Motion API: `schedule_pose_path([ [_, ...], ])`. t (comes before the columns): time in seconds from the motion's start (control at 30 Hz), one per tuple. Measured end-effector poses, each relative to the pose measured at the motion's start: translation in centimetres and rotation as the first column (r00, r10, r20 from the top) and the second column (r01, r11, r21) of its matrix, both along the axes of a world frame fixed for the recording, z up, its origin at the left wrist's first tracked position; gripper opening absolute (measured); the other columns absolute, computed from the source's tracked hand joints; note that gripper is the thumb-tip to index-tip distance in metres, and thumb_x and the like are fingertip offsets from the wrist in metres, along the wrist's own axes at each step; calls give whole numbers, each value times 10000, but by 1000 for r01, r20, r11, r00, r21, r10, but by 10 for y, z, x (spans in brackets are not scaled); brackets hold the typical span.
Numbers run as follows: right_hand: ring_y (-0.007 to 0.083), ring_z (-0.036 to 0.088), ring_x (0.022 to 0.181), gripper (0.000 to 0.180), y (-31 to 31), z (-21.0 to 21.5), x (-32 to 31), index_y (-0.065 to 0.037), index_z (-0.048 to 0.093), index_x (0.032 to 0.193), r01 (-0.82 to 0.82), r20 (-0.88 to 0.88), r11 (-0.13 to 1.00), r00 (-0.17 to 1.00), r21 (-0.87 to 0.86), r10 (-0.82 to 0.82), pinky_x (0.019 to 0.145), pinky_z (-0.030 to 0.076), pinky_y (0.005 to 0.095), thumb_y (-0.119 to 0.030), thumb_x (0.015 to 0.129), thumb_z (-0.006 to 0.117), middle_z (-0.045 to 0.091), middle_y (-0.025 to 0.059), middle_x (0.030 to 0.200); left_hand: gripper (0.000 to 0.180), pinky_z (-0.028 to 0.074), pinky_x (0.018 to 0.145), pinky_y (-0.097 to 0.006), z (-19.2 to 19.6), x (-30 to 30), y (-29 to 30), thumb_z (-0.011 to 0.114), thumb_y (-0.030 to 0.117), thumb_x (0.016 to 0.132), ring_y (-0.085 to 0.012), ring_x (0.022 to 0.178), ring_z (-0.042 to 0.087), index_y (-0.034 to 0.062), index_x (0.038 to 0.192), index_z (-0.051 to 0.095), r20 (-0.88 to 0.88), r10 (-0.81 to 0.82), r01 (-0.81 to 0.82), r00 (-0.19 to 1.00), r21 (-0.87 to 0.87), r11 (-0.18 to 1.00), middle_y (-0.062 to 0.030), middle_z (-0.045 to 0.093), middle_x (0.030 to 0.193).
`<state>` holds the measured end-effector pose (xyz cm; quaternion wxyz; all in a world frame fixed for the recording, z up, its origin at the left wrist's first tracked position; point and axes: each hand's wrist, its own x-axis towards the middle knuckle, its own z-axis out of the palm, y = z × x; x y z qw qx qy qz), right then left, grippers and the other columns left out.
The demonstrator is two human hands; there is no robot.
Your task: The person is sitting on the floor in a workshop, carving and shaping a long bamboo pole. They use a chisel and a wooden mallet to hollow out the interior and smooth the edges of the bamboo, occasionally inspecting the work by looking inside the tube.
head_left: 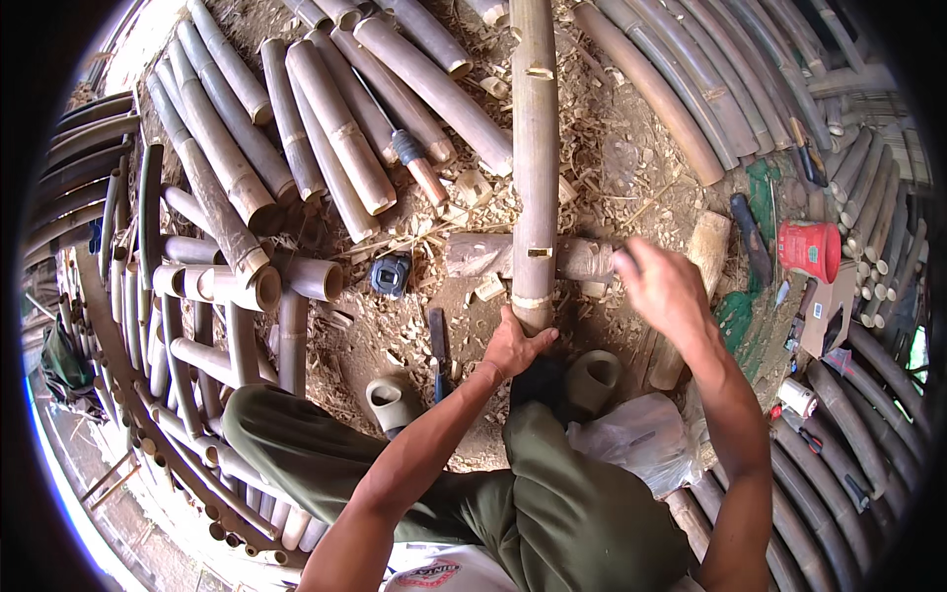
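A long bamboo pole [534, 148] runs from the top of the view toward me, with rectangular slots cut in its upper face. My left hand [515, 347] is closed around its near end, thumb on the right side. Beneath the pole, a short wooden log [478, 255] lies crosswise on the ground. Just past the log's right end is my right hand [663, 288], slightly blurred, with its fingers curled closed. Something dark shows by its thumb, but I cannot make out what it is.
Cut bamboo lengths [340, 133] lie at the upper left. A long-bladed tool with a brown handle [426, 180], a tape measure [392, 273] and a narrow blade [438, 340] rest among shavings. Right are a red container [809, 250], green netting [735, 318] and a plastic bag [641, 439].
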<state>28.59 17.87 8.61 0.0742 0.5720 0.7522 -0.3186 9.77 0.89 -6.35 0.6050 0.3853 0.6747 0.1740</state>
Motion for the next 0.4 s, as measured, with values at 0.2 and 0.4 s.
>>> schedule_pose_path([
  [0.2, 435, 505, 1178, 819, 3, -152, 81, 5, 141, 1496, 220, 187, 919, 938, 329, -291, 990, 464, 470, -129, 845, 620, 428, 295, 1322, 910, 480, 925, -377, -5, 9, 13, 832, 362, 772, -253, 1069, 566, -77, 1341, 275, 403, 151, -154, 903, -24, 988, -184, 566, 1160],
  [0.4, 385, 515, 1156, 643, -112, -111, 37, -6, 348, 1436, 399, -185, 804, 917, 441, -354, 1007, 407, 469, -38, 845, 600, 494, 252, 1261, 731, 497, 867, -339, -26, -10, 13, 852, 297, 761, -166, 956, 584, 16, 1275, 414, 623, 144, -181, 768, -4, 983, -65, 602, 1048],
])
